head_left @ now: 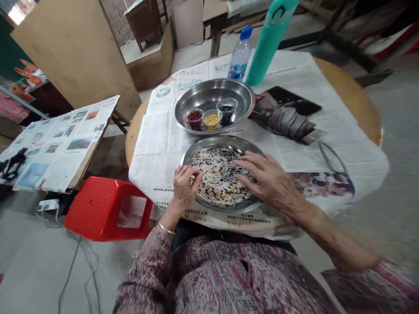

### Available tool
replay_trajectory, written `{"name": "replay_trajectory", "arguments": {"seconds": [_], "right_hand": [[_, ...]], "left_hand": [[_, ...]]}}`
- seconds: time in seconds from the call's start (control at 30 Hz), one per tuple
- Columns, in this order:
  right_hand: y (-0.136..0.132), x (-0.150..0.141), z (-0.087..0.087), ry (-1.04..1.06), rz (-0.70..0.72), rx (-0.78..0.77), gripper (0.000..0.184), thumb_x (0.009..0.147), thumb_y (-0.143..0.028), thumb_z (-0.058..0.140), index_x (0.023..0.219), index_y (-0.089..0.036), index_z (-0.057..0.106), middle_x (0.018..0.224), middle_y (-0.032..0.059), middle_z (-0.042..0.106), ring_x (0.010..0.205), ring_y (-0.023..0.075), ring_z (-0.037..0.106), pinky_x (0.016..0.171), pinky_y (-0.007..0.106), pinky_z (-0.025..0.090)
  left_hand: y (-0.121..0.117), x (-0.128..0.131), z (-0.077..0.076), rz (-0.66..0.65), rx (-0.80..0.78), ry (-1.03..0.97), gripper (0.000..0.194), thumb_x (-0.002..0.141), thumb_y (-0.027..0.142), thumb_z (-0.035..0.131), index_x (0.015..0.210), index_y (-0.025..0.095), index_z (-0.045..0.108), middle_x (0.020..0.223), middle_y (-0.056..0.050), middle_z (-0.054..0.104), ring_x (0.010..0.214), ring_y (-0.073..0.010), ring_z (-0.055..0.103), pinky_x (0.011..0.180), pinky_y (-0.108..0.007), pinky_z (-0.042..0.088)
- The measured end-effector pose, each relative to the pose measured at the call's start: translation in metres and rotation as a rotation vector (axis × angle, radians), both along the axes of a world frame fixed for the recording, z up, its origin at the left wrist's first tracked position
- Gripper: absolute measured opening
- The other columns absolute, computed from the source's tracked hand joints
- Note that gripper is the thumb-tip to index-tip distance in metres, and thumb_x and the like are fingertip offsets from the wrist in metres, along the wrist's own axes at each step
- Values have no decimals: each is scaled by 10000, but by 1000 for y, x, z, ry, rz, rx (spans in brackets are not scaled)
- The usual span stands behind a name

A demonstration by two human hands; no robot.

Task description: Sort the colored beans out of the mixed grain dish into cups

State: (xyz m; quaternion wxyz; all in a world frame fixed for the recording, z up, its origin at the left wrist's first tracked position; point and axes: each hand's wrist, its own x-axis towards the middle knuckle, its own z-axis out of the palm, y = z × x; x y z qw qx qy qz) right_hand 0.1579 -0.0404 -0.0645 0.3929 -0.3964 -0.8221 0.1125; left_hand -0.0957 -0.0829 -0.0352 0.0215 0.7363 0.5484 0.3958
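A shallow steel plate (187, 152) in front of me holds mixed white rice (209, 158) with red, yellow and black beans among the grains. My left hand (183, 186) is at the plate's left rim, its fingers curled and thumb pressed in; whatever they may hold is hidden. Over the right side of the plate my right hand (270, 179) has its fingers spread, the tips at the grains. Just behind stands a deeper steel bowl (196, 98). In it are three clear cups: red beans (195, 120), yellow beans (211, 121) and black beans (226, 111).
Newspaper (153, 144) covers the round table (366, 104). A plastic bottle (240, 54), a teal bottle (270, 48) and a folded grey umbrella (284, 120) lie or stand beyond the bowl. To the left are a red stool (98, 209) and another newspaper-covered table (65, 139).
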Motion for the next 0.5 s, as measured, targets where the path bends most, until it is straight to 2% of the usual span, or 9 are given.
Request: {"name": "replay_trajectory", "arguments": {"seconds": [0.13, 0.23, 0.33, 0.5], "right_hand": [[2, -4, 10, -245, 390, 28, 434, 973, -483, 593, 1386, -350, 611, 1462, 51, 612, 1389, 298, 535, 1118, 607, 462], [1, -23, 16, -274, 568, 37, 412, 964, -441, 621, 1368, -364, 625, 1496, 16, 593, 1423, 274, 510, 1147, 579, 454], [1, -50, 15, -247, 640, 43, 382, 967, -408, 612, 1346, -374, 633, 1469, -16, 618, 1442, 251, 492, 1199, 557, 406], [15, -75, 1, -338, 604, 82, 468, 990, -481, 555, 1427, -313, 558, 1531, 41, 559, 1496, 267, 412, 1243, 598, 293]], "left_hand": [[-3, -4, -2, 6, -16, -17, 225, 1016, 302, 556, 841, 204, 659, 881, -27, 720, 914, -176, 669, 1010, -431, 486], [-3, -4, -4, -5, -18, -65, 200, 1010, 260, 544, 865, 195, 666, 919, -39, 715, 953, -177, 667, 1075, -451, 460], [-4, -4, -6, 1, -43, -109, 184, 1017, 236, 520, 915, 191, 666, 969, -50, 704, 1003, -181, 655, 1125, -457, 434], [-2, -5, -6, 29, -128, -213, 194, 1027, 204, 470, 1131, 200, 633, 1208, -103, 640, 1223, -210, 574, 1094, -403, 489]]}}
